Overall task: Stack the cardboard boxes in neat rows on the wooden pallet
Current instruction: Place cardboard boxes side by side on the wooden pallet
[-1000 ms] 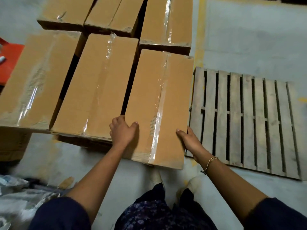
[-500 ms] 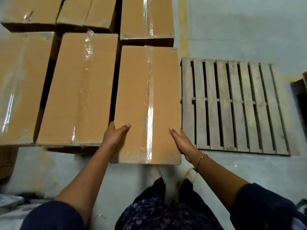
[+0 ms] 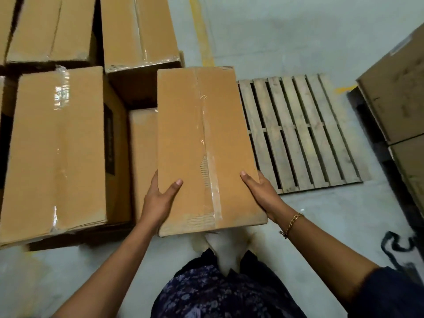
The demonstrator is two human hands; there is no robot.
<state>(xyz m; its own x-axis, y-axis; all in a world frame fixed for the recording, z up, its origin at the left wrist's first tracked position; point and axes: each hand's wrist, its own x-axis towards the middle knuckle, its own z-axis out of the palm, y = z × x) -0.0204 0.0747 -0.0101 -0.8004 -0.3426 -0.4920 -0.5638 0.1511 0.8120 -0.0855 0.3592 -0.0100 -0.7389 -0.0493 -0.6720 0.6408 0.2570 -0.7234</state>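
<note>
I hold a long taped cardboard box (image 3: 202, 138) lifted up in front of me, between both hands. My left hand (image 3: 160, 198) grips its near left edge, thumb on top. My right hand (image 3: 259, 191) grips its near right edge, thumb on top. The bare wooden pallet (image 3: 305, 134) lies on the floor to the right, partly hidden by the box. To the left stands the stack of other boxes (image 3: 57, 145), and a lower box (image 3: 142, 152) shows in the gap where the held one sat.
More boxes (image 3: 137, 31) stand at the back left. Another stack of large cartons (image 3: 399, 92) rises at the right edge, beyond the pallet. A yellow floor line (image 3: 202, 33) runs away behind the held box. Grey concrete floor surrounds the pallet.
The box has come up off the stack and shifted right towards the pallet, uncovering a lower box. My view has swung right, bringing the right-hand cartons into sight.
</note>
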